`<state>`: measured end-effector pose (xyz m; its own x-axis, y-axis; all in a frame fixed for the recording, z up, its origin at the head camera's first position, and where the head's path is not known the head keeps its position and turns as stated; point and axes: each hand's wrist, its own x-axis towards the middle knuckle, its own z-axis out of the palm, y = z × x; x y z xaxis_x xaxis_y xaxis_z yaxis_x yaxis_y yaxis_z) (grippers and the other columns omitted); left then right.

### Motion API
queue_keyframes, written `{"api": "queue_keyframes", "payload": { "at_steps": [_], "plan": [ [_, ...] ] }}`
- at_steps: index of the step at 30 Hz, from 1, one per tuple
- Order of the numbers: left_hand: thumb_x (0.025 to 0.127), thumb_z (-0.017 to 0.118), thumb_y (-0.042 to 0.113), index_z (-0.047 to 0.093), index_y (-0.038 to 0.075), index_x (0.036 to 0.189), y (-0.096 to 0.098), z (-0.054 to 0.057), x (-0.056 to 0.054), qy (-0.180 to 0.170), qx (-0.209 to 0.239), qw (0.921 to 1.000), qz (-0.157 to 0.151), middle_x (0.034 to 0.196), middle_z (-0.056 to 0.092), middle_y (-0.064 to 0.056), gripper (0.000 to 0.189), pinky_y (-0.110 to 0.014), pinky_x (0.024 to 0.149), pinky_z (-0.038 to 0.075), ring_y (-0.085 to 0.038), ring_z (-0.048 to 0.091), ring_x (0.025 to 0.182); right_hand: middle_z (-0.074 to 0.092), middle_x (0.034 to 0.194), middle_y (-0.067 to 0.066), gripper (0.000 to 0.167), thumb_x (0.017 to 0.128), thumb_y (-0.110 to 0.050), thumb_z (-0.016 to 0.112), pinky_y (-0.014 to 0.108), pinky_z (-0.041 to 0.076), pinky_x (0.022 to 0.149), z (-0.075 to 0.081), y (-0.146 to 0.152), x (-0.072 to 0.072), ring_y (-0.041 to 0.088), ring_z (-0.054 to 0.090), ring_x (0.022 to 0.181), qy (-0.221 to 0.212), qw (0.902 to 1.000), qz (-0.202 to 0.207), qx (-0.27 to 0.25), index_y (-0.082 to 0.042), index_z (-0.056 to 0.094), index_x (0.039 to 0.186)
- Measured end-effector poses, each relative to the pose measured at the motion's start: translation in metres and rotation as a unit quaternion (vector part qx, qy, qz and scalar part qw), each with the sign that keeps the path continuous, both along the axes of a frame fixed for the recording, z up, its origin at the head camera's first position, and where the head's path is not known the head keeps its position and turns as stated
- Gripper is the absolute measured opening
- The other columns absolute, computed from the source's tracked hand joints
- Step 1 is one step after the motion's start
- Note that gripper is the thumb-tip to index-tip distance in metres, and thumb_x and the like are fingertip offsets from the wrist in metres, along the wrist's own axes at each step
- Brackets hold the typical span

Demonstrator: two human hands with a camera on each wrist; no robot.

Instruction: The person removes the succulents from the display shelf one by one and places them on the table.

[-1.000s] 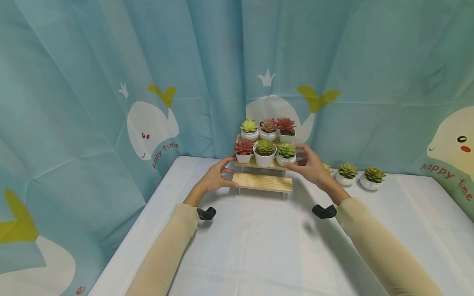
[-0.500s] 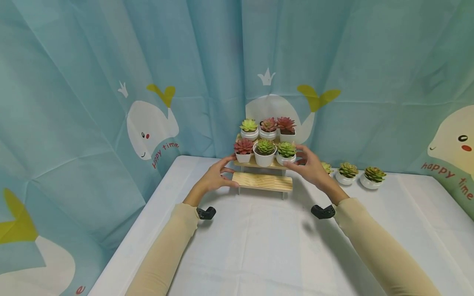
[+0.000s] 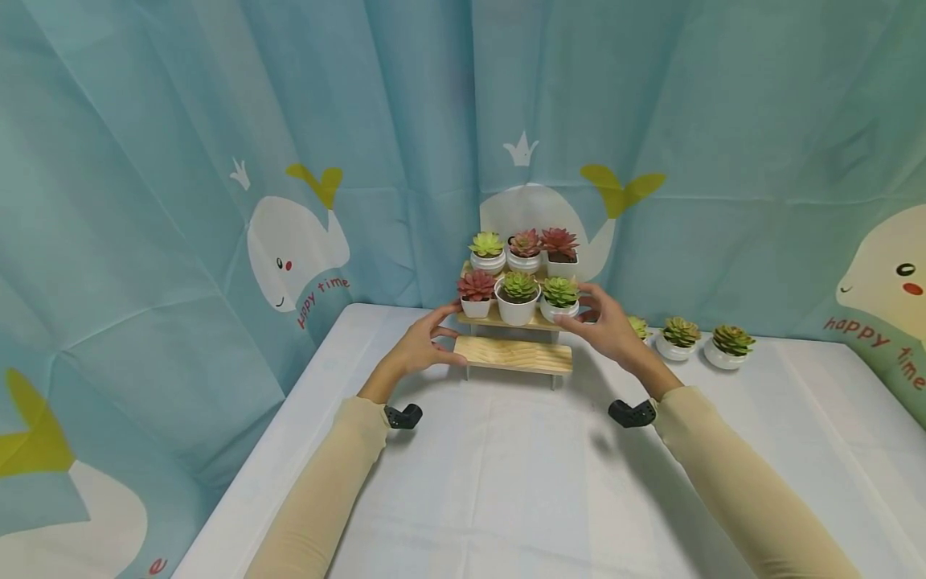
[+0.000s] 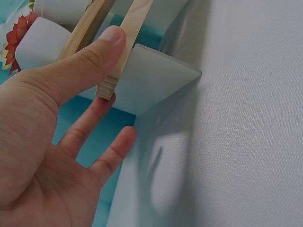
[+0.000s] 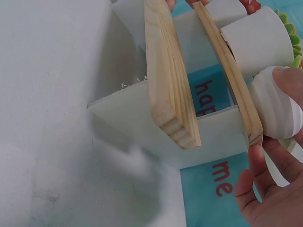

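A tiered wooden plant stand with white side supports stands at the back of the table. Its upper two shelves bear potted succulents; the lowest shelf is bare. My left hand grips the stand's left end; in the left wrist view the thumb lies on the lowest shelf and a fingertip touches its end. My right hand holds the white pot of a green succulent at the right of the middle shelf. In the right wrist view, the thumb presses this ribbed pot while a fingertip touches the shelf's end.
Beside that succulent stand a green one in a round white pot and a red one. Three more succulents line the top shelf. Right of the stand, potted succulents sit on the white-covered table. A blue whale-print curtain hangs behind.
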<state>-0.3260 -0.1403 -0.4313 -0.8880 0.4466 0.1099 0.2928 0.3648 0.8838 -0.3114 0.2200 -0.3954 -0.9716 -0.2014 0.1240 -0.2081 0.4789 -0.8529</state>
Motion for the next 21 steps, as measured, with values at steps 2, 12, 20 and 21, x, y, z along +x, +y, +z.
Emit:
{"api": "queue_keyframes", "payload": {
  "at_steps": [2, 12, 20, 21],
  "plan": [
    [0.08, 0.09, 0.007, 0.036, 0.014, 0.16, 0.0002, 0.0001, -0.0002, 0.0, 0.0, 1.0, 0.001, 0.165, 0.034, -0.001, 0.097, -0.043, 0.094, 0.057, -0.029, 0.057, 0.131, 0.041, 0.156, 0.025, 0.088, 0.094, -0.046, 0.075, 0.053, 0.051, 0.094, 0.0008, 0.0002, 0.0004, 0.039, 0.056, 0.123, -0.001, 1.0, 0.001, -0.002, -0.01, 0.029, 0.161],
    [0.079, 0.09, 0.007, 0.037, 0.014, 0.159, 0.0001, -0.0007, 0.0001, 0.005, -0.003, 1.0, 0.005, 0.164, 0.036, -0.002, 0.096, -0.043, 0.095, 0.057, -0.029, 0.058, 0.13, 0.041, 0.155, 0.024, 0.087, 0.094, -0.044, 0.075, 0.053, 0.052, 0.094, 0.0015, -0.0001, 0.0014, 0.039, 0.056, 0.122, -0.002, 1.0, 0.003, -0.007, -0.01, 0.03, 0.16],
    [0.079, 0.09, 0.006, 0.038, 0.015, 0.158, 0.0004, -0.0001, 0.0007, 0.002, -0.001, 1.0, 0.007, 0.163, 0.037, 0.0, 0.095, -0.043, 0.094, 0.057, -0.027, 0.058, 0.13, 0.043, 0.154, 0.023, 0.086, 0.095, -0.045, 0.074, 0.051, 0.052, 0.093, 0.0006, 0.0006, 0.0013, 0.039, 0.056, 0.122, 0.003, 1.0, 0.005, -0.001, -0.009, 0.03, 0.16],
    [0.079, 0.09, 0.006, 0.038, 0.015, 0.158, 0.0005, 0.0, 0.0009, 0.0, 0.0, 1.0, 0.007, 0.163, 0.037, 0.0, 0.095, -0.043, 0.094, 0.057, -0.027, 0.058, 0.13, 0.044, 0.154, 0.023, 0.086, 0.095, -0.044, 0.074, 0.051, 0.052, 0.093, 0.0008, 0.0005, 0.0014, 0.039, 0.056, 0.121, 0.003, 1.0, 0.005, -0.002, -0.009, 0.03, 0.16]
  ]
}}
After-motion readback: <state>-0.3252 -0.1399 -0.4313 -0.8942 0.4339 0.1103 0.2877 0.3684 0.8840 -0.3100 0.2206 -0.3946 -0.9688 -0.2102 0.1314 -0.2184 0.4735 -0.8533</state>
